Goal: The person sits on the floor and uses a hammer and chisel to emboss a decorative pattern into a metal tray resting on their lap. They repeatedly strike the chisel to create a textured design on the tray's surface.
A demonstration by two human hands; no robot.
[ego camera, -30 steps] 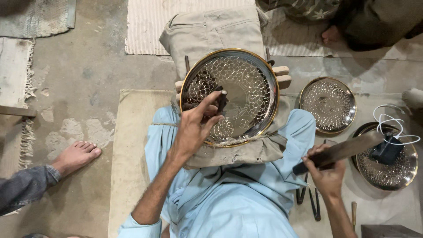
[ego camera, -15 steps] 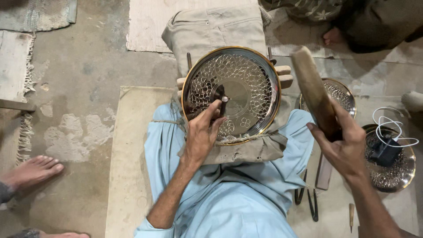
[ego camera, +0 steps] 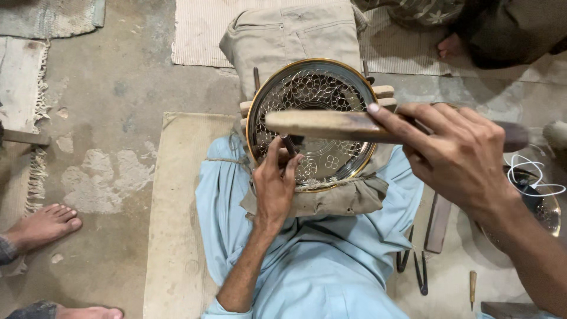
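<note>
A round metal plate (ego camera: 331,88) with a gold rim and a pierced floral pattern rests on a cloth-covered block on my lap. My left hand (ego camera: 273,186) pinches a thin dark chisel (ego camera: 289,145) upright, its tip on the plate's lower left part. My right hand (ego camera: 458,156) grips a long wooden mallet (ego camera: 322,124) and holds it level across the plate, just above the chisel. My light blue clothes fill the lower middle of the view.
A second patterned metal dish (ego camera: 543,210) with a white cord lies at the right edge. Dark hand tools (ego camera: 420,273) and a small wooden-handled tool (ego camera: 472,285) lie on the floor at my right. Another person's bare foot (ego camera: 44,224) is at left; someone sits top right.
My right hand swung the wooden mallet from the right side up and over the plate, now level above the chisel. The left hand kept the chisel on the plate. The view moved closer.
</note>
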